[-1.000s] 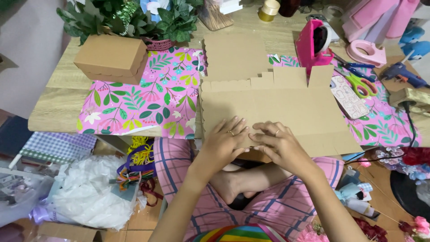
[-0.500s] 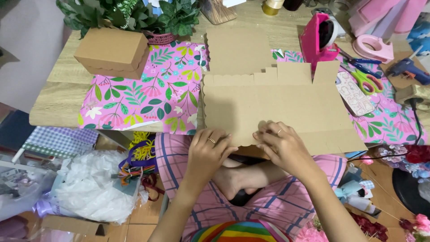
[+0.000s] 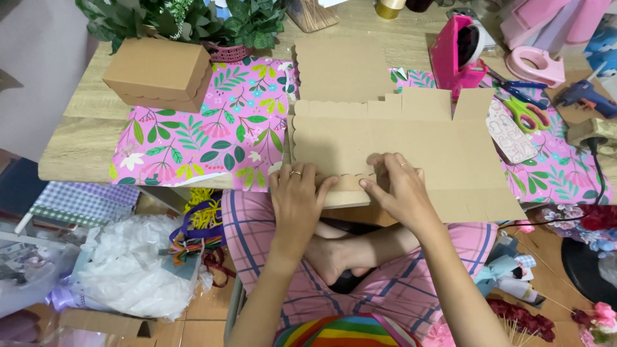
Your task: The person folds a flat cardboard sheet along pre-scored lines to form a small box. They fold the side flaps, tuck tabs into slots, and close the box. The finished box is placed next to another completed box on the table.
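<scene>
The scalloped near flap (image 3: 347,186) is now pinched by left hand (image 3: 297,196) and right hand (image 3: 400,189); fingertips are hidden underneath the flat cardboard box (image 3: 398,151).

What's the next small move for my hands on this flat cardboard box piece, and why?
Probably press the scalloped front flap down along its crease. Both the left hand and the right hand already pinch that near edge of the flat cardboard box blank, which lies unfolded on the floral wrapping paper, while the finished box beside it shows folded walls.
</scene>
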